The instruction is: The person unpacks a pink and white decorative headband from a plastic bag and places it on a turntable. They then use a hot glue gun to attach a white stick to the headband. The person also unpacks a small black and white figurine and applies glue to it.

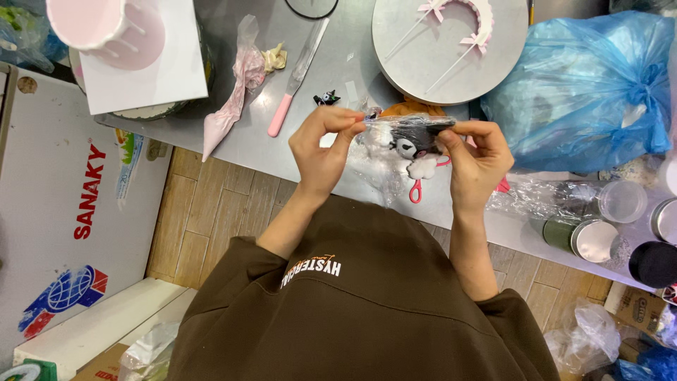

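Note:
Both my hands hold a small clear plastic packet (pixel 409 137) with a black and white cartoon figurine inside, above the steel table's front edge. My left hand (pixel 321 152) pinches the packet's left end between thumb and fingers. My right hand (pixel 476 155) grips its right end. A pink loop of scissors handles (pixel 417 189) shows just below the packet. A second small black figurine (pixel 326 98) lies on the table behind my left hand.
On the steel table (pixel 233 134) lie a pink piping bag (pixel 236 95), a pink-handled spatula (pixel 296 77), a pink cake on a white board (pixel 113 32), a turntable (pixel 451 49) with pink decorations, a blue plastic bag (pixel 585 85) and several jars (pixel 596 236).

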